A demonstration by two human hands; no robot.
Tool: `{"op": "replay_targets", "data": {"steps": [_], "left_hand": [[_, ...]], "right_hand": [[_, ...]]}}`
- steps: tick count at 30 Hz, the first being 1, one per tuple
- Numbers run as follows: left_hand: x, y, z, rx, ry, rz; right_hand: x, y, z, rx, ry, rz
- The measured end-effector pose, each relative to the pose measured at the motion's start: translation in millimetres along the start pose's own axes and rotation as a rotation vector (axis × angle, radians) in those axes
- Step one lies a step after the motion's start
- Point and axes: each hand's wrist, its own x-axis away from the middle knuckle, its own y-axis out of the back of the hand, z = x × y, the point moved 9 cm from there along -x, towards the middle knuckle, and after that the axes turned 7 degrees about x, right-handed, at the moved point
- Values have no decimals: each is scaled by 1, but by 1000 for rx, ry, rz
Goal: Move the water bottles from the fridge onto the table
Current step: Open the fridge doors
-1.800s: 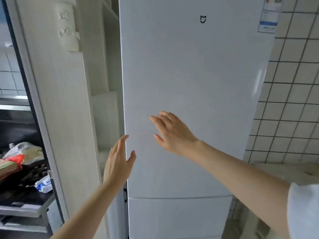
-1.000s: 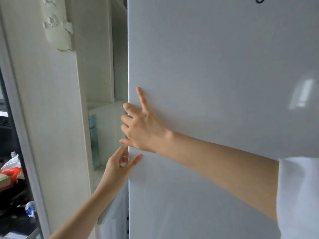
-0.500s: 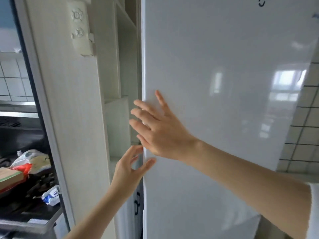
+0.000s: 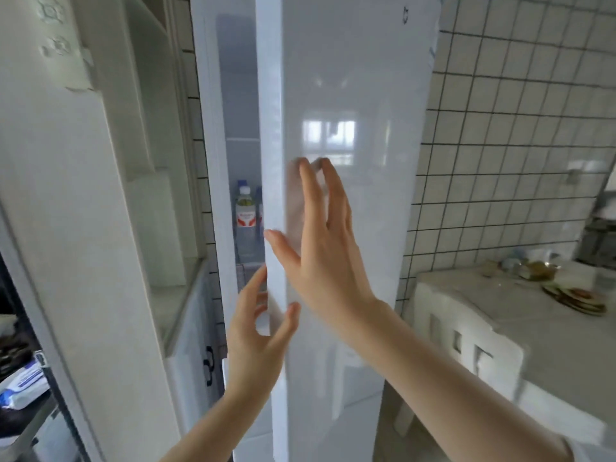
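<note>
Head view: fridge door (image 4: 350, 228) stands ajar, swung partway out, its thick white edge facing the camera. Left hand (image 4: 256, 341) is at the door's edge, low down; fingers go behind the edge, thumb lies on the front, so it grips the door w/ a loose curl. Right hand (image 4: 320, 248) sits higher on the door front, fingers straight & spread, tips touching the glossy face, thumb out toward the edge; it holds nothing.

Through the gap betw. door and fridge body, one water bottle (image 4: 246, 215) shows upright on a shelf inside, white cap, red-and-white label. A second bottle just right of it is mostly hidden by the door edge, can't tell more.

Right of the fridge: tiled wall (image 4: 500, 145), and lower right the tabletop (image 4: 493, 315), pale, carrying stacked plates (image 4: 573, 298) and some small dishes near its far edge, blurred. Left of the fridge: white cabinet (image 4: 83, 228) w/ open niches; at far lower left a blue-and-white packet (image 4: 20, 385) on a dark surface.
</note>
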Motion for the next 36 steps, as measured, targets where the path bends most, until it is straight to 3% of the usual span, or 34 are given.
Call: {"op": "replay_targets", "data": {"steps": [6, 10, 15, 23, 36], "left_hand": [[44, -51, -19, -71, -1, 159], [67, -79, -32, -101, -46, 98], [105, -129, -66, -67, -223, -8], [169, -244, -106, -82, -252, -91], [190, -428, -124, -421, -523, 256]], "right_hand": [[27, 43, -17, -39, -22, 0], [43, 72, -38, -78, -17, -11], [64, 124, -75, -141, -2, -15], [101, 235, -170, -305, 7, -120], [139, 332, -339, -141, -363, -89]]}}
